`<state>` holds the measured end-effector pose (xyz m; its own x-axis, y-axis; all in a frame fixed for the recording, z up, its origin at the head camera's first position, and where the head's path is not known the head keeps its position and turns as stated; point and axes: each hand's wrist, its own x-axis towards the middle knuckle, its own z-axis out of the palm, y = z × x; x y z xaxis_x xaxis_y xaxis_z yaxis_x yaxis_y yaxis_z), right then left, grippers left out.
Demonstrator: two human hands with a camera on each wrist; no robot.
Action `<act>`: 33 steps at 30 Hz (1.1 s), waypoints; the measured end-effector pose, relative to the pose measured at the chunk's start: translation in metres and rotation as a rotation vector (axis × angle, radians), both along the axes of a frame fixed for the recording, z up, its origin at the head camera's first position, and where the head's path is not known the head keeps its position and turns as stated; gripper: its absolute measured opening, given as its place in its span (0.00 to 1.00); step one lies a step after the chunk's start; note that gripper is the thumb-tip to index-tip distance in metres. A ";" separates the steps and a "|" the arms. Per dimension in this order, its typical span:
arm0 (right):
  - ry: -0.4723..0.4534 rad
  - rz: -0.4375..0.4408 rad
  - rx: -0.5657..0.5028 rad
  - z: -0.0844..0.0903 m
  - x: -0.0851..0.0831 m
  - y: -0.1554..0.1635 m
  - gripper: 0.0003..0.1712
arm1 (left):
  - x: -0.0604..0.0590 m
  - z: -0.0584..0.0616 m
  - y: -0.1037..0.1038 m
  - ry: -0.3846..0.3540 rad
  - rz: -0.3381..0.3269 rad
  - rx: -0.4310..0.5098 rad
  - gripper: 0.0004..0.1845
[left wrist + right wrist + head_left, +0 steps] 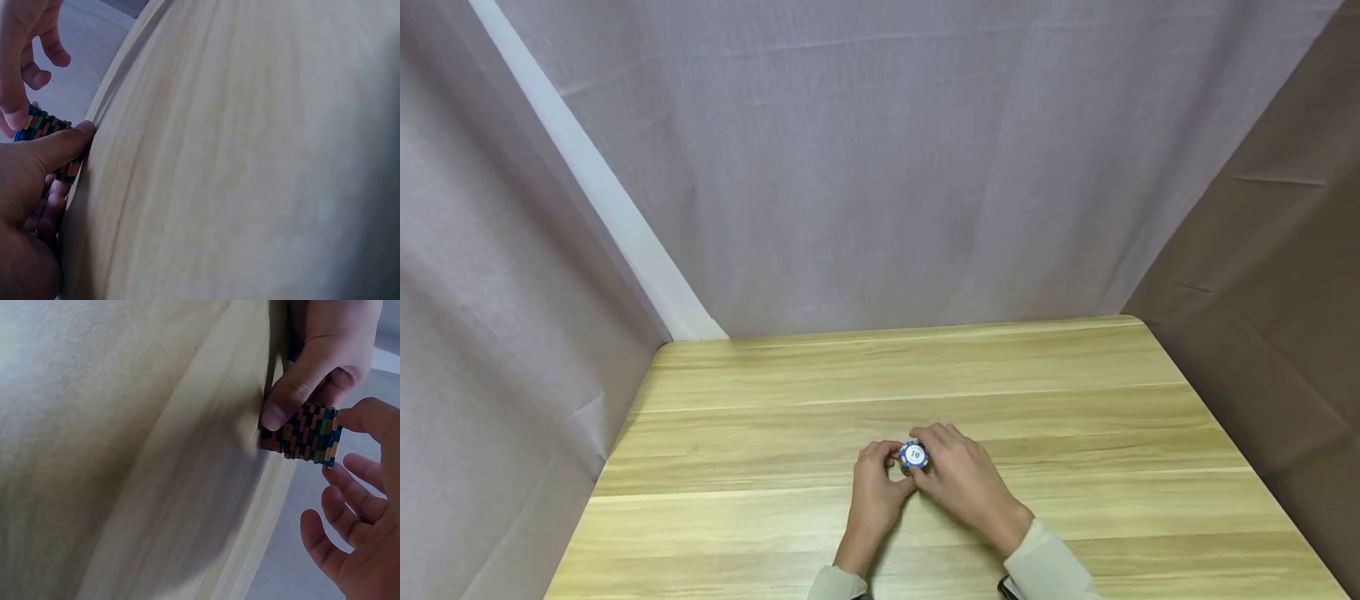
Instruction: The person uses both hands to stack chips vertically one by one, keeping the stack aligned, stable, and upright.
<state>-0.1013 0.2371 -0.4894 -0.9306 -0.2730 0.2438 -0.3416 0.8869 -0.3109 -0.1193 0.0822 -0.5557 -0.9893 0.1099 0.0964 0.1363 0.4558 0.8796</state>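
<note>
A stack of poker chips [914, 456] stands on the table between both hands, its top chip blue-edged with a white centre reading 10. In the right wrist view the side of the stack [307, 437] shows several layers of dark, orange and green edges. My left hand [874, 490] grips the stack low down, thumb on the near side and fingers round the back. With thumb and index finger, my right hand [964, 477] pinches the upper end of the stack at the top chip; its other fingers hang loosely. Fingers cover part of the stack in the left wrist view.
The wooden tabletop [737, 433] spreads around the hands. Grey cloth [880, 183] hangs behind and at the left, with a white strip [595, 175] near the left corner. A brown cloth [1262, 275] stands along the right edge.
</note>
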 end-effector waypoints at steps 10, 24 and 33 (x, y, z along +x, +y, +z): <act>-0.002 -0.008 -0.011 -0.004 0.000 -0.001 0.25 | 0.000 0.001 -0.001 -0.008 0.013 0.002 0.22; -0.018 -0.001 -0.038 -0.013 0.002 -0.004 0.27 | 0.003 -0.005 -0.009 0.026 0.023 -0.012 0.23; -0.053 -0.057 -0.062 -0.013 0.009 0.004 0.33 | 0.001 -0.005 -0.012 0.012 -0.012 -0.015 0.28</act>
